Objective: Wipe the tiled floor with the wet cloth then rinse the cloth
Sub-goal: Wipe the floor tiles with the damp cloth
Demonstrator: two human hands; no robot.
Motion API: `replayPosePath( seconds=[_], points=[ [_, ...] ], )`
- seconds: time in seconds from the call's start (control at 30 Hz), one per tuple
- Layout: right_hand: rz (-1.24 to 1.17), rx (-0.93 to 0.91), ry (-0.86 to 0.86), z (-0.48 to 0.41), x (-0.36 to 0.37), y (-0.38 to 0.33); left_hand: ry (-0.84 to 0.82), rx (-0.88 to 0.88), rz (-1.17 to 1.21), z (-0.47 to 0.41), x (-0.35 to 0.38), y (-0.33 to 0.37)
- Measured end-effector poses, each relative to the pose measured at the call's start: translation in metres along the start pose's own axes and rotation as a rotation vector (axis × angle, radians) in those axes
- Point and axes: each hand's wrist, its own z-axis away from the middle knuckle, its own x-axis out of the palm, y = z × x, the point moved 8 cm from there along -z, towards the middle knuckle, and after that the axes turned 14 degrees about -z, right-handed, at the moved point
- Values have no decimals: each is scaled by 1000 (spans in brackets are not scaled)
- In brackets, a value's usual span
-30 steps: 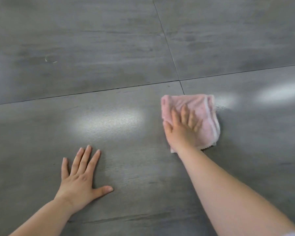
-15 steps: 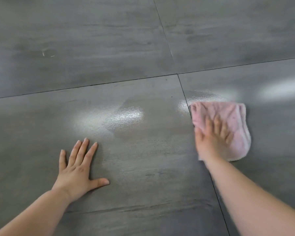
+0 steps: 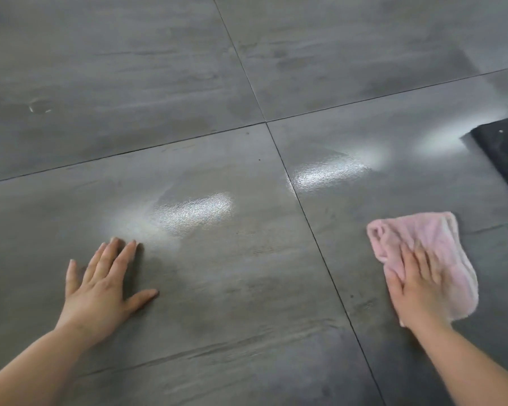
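Wiping: right hand (image 3: pixel 420 288) flat on pink cloth (image 3: pixel 440 244), lower right, not gripping
Left hand (image 3: pixel 100 291): spread on floor (image 3: pixel 247 288), empty
Cloth: soft, limp; gather the bunched edge

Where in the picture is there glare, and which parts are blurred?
Head view: glare lies in bright patches on the wet floor, ahead of the left hand; the right hand and cloth are motion-blurred; the left hand is sharp.
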Motion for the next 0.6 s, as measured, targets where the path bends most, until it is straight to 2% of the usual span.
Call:
replayPosePath(
  seconds=[0.03,0.07,0.1,0.13,0.23,0.33,0.4,0.47,0.53,0.6],
  points=[
    [-53,132,54,6,3,-2,13,-23,21,0,0,6],
    [-83,185,102,15,5,-19,20,-36,39,1,2,15],
    [-92,156,109,28,15,-41,32,-42,58,1,4,25],
    [-66,56,109,44,28,-65,43,-47,76,2,8,34],
    [23,-428,-41,130,87,-128,74,-100,138,6,15,47],
    [-117,-670,-196,155,97,-138,99,-99,134,7,14,44],
    [-19,-729,-233,122,87,-117,125,-44,110,5,10,39],
    [43,-599,-131,63,57,-76,131,26,27,6,5,35],
    [21,-261,-21,2,17,-32,123,49,-7,6,4,31],
    [-27,106,-28,-18,0,-8,133,-45,21,8,3,20]
  ],
)
